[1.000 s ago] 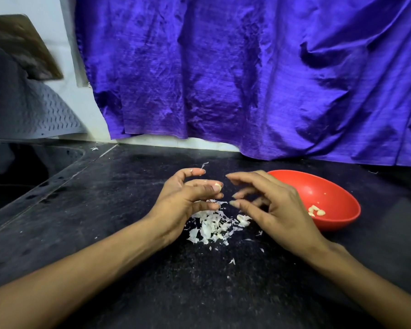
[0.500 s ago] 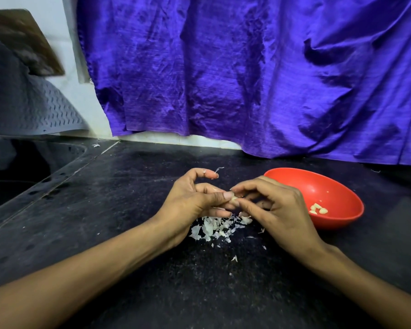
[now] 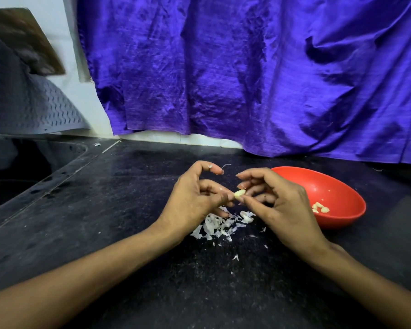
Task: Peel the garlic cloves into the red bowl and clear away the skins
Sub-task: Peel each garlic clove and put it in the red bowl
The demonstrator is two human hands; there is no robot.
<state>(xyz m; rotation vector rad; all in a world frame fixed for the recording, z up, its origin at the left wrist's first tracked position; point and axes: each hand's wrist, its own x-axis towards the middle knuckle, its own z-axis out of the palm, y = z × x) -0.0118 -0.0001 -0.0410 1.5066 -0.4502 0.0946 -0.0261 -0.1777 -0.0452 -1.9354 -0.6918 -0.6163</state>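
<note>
Over the black worktop (image 3: 128, 233), left hand (image 3: 195, 200) and right hand (image 3: 278, 207) meet, both grips pinching one garlic clove (image 3: 239, 193) between fingertips. Skins (image 3: 220, 225) lie piled at 6 o'clock of it; red bowl (image 3: 342, 186) with peeled cloves (image 3: 320, 207) at 3 o'clock, behind the right hand.

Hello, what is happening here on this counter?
A person is peeling garlic. Both hands, left hand and right hand, pinch one garlic clove between their fingertips above a pile of skins on the dark counter. A few peeled cloves already lie in the red bowl to the right. The skins are not yet cleared.
</note>
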